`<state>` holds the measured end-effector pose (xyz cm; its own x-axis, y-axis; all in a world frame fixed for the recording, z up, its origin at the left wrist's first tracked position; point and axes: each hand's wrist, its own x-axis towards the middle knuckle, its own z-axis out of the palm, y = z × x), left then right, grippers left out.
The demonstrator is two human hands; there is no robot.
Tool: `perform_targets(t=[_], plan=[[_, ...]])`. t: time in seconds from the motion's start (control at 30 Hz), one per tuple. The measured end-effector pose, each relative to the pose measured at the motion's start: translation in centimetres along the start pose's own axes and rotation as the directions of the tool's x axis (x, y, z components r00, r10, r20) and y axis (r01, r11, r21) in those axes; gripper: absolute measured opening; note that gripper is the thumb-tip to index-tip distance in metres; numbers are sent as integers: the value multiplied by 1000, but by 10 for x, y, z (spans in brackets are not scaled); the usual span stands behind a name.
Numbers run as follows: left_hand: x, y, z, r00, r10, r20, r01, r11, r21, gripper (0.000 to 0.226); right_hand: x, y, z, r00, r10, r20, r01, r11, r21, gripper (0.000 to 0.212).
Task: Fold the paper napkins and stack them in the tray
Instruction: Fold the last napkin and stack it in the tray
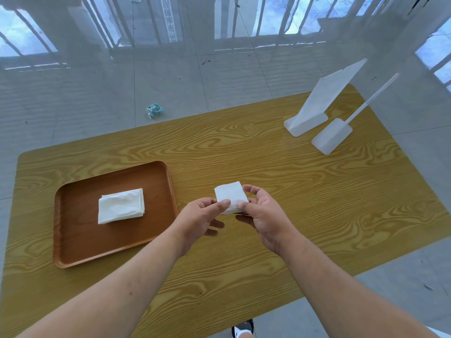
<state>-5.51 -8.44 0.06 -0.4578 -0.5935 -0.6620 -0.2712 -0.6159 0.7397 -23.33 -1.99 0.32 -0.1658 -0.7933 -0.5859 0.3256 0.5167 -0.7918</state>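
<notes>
A small folded white paper napkin [230, 194] is held just above the middle of the wooden table [292, 181]. My left hand [200, 219] pinches its near left edge with thumb and fingers. My right hand [262, 215] grips its near right side, with one finger along the far right edge. To the left lies a brown tray [80, 240] with rounded corners. A stack of folded white napkins [121, 206] rests in the middle of the tray.
Two white plastic stands [314, 111] [333, 135] sit at the table's far right corner. A crumpled teal wrapper [154, 110] lies on the tiled floor beyond the table. A shoe [242, 330] shows below the near table edge.
</notes>
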Motion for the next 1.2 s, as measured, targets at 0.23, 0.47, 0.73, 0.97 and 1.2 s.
perform_targets(t=[0.23,0.47,0.73,0.97,1.2], plan=[[3,-9,-1,972,153,-177,-92,946,311,5,-6,12,-6,1000,-1,-26,-4,979,-203,54],[0,2,-1,983,137,-119,-121,983,138,7,-3,6,-1,999,-23,-38,16,987,-163,17],[0,1,2,994,90,-68,-90,996,8,8,-1,5,-3,999,51,16,-50,997,-52,19],[2,1,2,999,35,-34,-33,998,60,31,-1,4,-6,996,63,59,-59,996,-65,28],[6,-1,1,996,40,-85,-42,999,-17,11,2,9,-8,993,106,61,-108,994,30,43]])
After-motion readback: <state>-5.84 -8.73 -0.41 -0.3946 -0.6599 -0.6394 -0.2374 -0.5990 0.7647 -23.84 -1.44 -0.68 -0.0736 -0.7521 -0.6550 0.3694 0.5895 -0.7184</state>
